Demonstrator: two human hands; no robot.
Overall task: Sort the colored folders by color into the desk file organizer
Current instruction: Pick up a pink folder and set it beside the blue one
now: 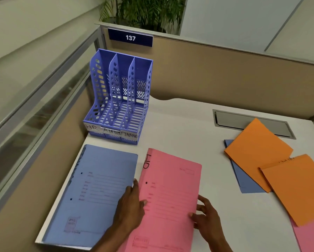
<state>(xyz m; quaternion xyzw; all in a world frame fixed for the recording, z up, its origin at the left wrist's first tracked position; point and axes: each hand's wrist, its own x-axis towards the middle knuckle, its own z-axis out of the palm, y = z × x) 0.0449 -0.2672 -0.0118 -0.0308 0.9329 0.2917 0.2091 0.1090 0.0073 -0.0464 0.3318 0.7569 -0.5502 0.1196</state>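
Observation:
A pink folder (170, 190) lies on the desk in front of me, marked "HR" at its top left. My left hand (129, 206) grips its left edge, thumb on top. My right hand (206, 215) holds its right edge. A blue folder (96, 190) lies flat to its left. The purple three-slot file organizer (119, 99) stands empty at the back left, with paper labels on its front. To the right lie two orange folders (258, 151) (298, 188) over another blue folder (243, 180), and a second pink folder (310, 237) peeks out at the lower right.
Tan cubicle partitions (225, 73) enclose the white desk (180, 128) at the back and left, with a "137" sign on top. A metal cable tray lid (243, 120) sits recessed at the back right. A plant stands behind the partition.

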